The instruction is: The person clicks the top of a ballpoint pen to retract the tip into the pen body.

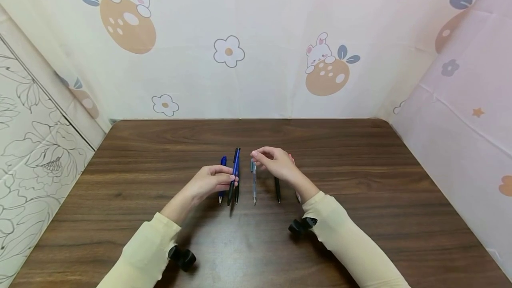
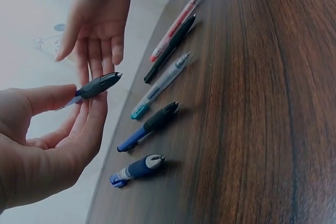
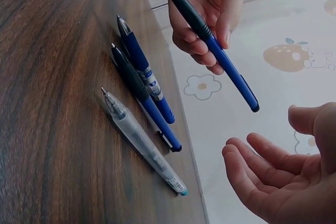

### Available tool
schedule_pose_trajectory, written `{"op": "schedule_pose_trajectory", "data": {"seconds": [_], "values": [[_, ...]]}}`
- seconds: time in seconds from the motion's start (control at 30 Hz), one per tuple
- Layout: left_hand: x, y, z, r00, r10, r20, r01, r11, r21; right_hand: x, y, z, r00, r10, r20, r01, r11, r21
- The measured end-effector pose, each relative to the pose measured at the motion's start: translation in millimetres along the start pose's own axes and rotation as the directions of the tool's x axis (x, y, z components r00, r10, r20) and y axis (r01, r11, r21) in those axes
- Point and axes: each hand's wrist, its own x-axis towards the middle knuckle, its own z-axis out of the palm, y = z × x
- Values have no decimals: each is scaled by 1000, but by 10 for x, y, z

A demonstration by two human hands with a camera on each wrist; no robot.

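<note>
Right wrist view — left hand (image 3: 216, 11) pinches blue pen (image 3: 214, 49) aloft.

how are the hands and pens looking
Left fingers pinching blue-black pen aloft. Right fingers open, empty. Five more pens on table. Nothing visibly blocking.

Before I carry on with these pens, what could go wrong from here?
The held blue-and-black pen could slip or swivel, since only the left fingers pinch it. The matching pen lying nearby could be mistaken for it, being similarly coloured. The right fingers, near the teal-ended clear pen, might knock it.
</note>
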Motion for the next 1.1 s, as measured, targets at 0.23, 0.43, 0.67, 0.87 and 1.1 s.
{"op": "schedule_pose_trajectory", "data": {"seconds": [0.23, 0.43, 0.67, 0.87, 1.1], "values": [[-14, 23, 45, 1000, 3, 15, -3, 1000, -6, 28, -1, 11, 1000, 13, 24, -14, 999, 47], [-24, 38, 77, 1000, 2, 12, -2, 1000, -20, 52, 16, 21, 999, 24, 34, -26, 997, 68], [-37, 58, 123, 999, 12, 34, -11, 999, -30, 68, -4, 36, 998, 59, 31, -62, 994, 92], [-20, 55, 163, 999, 14, 39, -12, 999, -42, 73, -59, 51, 995, 94, 38, -98, 987, 130], [-19, 75, 206, 999, 15, 38, -14, 1000, -26, 108, -93, 68, 990, 122, 63, -134, 964, 230]]}}
